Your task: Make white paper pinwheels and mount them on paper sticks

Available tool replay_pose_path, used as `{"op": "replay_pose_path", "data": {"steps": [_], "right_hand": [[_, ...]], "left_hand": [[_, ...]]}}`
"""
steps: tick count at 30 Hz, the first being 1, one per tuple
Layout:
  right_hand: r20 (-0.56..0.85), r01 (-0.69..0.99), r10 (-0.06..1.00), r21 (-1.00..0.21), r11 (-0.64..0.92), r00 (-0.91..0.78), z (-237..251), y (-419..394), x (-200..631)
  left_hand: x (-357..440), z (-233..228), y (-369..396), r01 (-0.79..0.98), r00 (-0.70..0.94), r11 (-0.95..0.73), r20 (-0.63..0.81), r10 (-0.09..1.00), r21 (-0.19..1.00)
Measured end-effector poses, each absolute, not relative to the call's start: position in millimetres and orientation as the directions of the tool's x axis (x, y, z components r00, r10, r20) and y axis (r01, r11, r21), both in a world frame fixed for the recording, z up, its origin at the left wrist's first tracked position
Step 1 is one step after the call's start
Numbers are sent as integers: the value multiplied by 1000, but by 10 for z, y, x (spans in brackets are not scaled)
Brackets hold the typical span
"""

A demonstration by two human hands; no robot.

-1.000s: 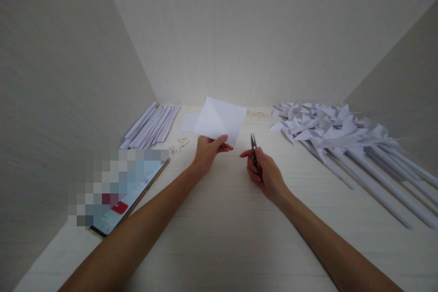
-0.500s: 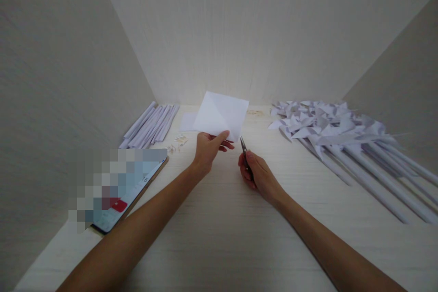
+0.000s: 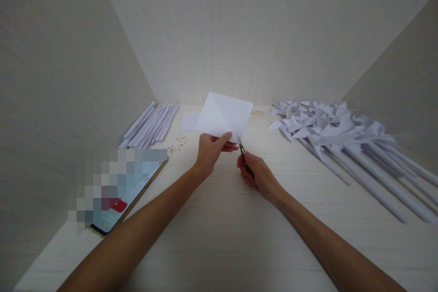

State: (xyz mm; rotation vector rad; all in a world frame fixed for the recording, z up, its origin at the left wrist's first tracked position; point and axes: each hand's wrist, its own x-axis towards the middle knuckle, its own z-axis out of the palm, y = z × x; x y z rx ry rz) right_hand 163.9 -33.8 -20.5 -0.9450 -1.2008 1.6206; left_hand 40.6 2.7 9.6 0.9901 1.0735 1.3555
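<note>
A white square sheet of paper (image 3: pixel 226 114) with a diagonal crease is held up in my left hand (image 3: pixel 212 150), thumb on top and fingers underneath. My right hand (image 3: pixel 258 169) is closed around small dark scissors (image 3: pixel 243 153). The scissors' blades reach the sheet's lower right corner, close to my left fingertips. Whether they have cut into the paper cannot be made out. Behind the held sheet, another white paper (image 3: pixel 189 122) lies flat on the table.
Rolled paper sticks (image 3: pixel 150 123) lie at the back left, near small pale bits (image 3: pixel 178 143). A phone (image 3: pixel 130 196), partly blurred, rests on the left. Paper pinwheels (image 3: pixel 318 123) on sticks are heaped on the right. Walls (image 3: pixel 205 32) enclose the table (image 3: pixel 219 237).
The sheet in my left hand has moved slightly right. The scissors' blades have come from just beside the paper's corner to its edge.
</note>
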Motion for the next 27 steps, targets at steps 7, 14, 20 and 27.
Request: {"op": "replay_pose_path", "data": {"steps": [7, 14, 20, 27], "right_hand": [[-59, -186, 944, -974, -125, -326, -235, -338, 1642], [-49, -173, 947, -979, -108, -318, -260, -321, 1653], [-58, -188, 946, -975, -123, -318, -246, -320, 1643], [-86, -182, 948, -972, -147, -306, -213, -336, 1637]], "left_hand": [[422, 99, 8, -213, -63, 13, -27, 998, 977], [421, 98, 9, -200, -49, 4, -14, 999, 980], [412, 106, 6, -192, -43, -8, 0, 999, 981], [400, 113, 12, -139, -31, -16, 12, 999, 990]]}}
